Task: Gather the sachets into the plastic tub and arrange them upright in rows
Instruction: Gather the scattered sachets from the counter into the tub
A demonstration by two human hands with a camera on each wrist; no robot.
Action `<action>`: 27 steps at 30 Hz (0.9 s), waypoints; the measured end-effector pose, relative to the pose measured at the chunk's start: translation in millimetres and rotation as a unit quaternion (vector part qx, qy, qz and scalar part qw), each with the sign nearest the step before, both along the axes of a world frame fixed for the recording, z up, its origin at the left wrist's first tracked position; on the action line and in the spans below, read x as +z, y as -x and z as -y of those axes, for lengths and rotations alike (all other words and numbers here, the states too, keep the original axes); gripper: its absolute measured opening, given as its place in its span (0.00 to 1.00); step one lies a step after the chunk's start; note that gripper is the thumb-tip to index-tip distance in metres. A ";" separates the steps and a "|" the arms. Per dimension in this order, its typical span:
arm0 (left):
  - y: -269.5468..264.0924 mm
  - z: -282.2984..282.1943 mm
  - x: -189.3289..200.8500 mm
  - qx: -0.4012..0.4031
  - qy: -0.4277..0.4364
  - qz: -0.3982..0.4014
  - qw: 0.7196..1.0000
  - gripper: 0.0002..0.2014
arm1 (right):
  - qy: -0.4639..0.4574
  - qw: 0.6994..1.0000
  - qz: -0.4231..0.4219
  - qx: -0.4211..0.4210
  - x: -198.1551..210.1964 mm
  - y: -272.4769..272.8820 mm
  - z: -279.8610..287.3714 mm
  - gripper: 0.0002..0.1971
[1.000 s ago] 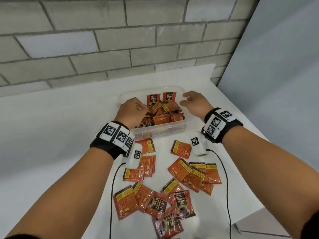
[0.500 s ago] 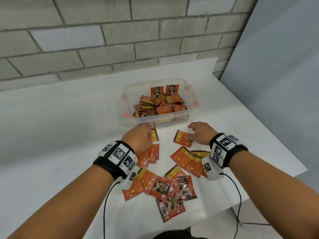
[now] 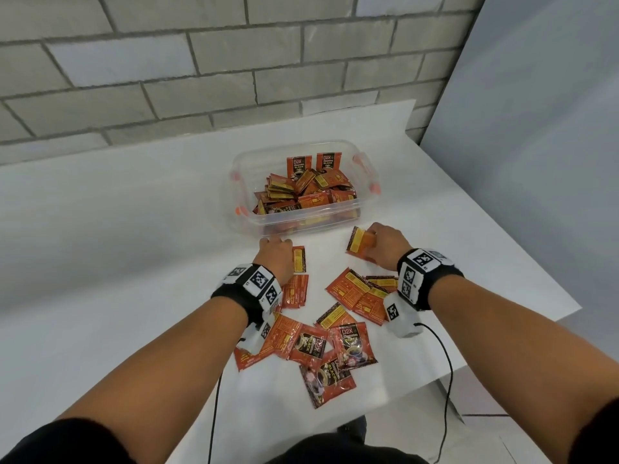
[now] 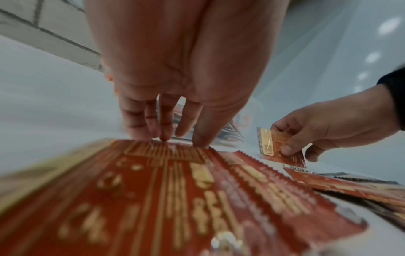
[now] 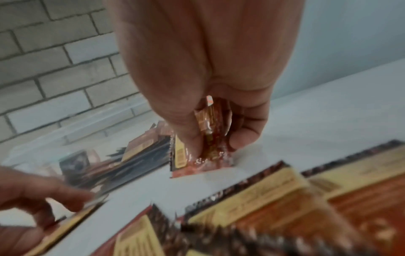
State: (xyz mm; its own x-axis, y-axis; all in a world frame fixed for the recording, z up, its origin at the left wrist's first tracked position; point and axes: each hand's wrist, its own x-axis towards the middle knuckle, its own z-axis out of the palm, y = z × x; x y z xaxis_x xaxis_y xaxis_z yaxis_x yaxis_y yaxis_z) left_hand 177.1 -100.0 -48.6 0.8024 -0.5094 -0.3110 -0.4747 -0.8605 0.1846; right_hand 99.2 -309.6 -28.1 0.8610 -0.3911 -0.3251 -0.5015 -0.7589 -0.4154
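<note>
My right hand (image 3: 385,244) pinches one sachet (image 3: 360,244) between thumb and fingers, tilted up with its lower edge touching the table (image 3: 117,229), just in front of the plastic tub (image 3: 366,169). My left hand (image 3: 276,259) reaches down with straight fingers, tips pressing the far edge of a flat sachet (image 3: 298,259) beside the tub's near wall; nothing is gripped there yet. I judge this as the gathering step: many loose sachets (image 3: 335,343) lie scattered on the table nearer me, and those in the tub are mostly jumbled, with only two standing at the back. Next, my left must close on its sachet, then both carry over the rim.
</note>
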 end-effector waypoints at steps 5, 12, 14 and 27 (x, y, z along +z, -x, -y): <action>-3.9 2.3 -5.6 -0.033 -0.018 -0.009 0.999 0.25 | -0.079 0.997 0.007 -0.007 18.4 17.6 -5.7 0.15; -3.1 6.6 -2.8 -0.005 -0.026 -0.018 0.999 0.24 | -0.001 0.986 -0.132 0.106 -2.1 38.1 -41.9 0.30; -3.3 7.7 -2.3 0.000 -0.031 -0.022 0.999 0.21 | 0.041 0.984 -0.126 0.119 -6.9 38.9 -45.0 0.30; -2.3 12.0 3.6 0.028 -0.006 -0.033 0.999 0.34 | -0.095 0.993 -0.044 0.058 5.6 41.0 -35.4 0.26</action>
State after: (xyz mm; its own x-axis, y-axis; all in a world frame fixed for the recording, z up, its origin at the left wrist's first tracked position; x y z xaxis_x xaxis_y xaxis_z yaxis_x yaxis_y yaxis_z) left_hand 179.4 -112.0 -45.0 0.8069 -0.4598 -0.3708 -0.4125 -0.8880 0.2033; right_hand 58.2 -274.2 -22.4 0.8621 -0.2157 -0.4585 -0.4556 -0.7260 -0.5152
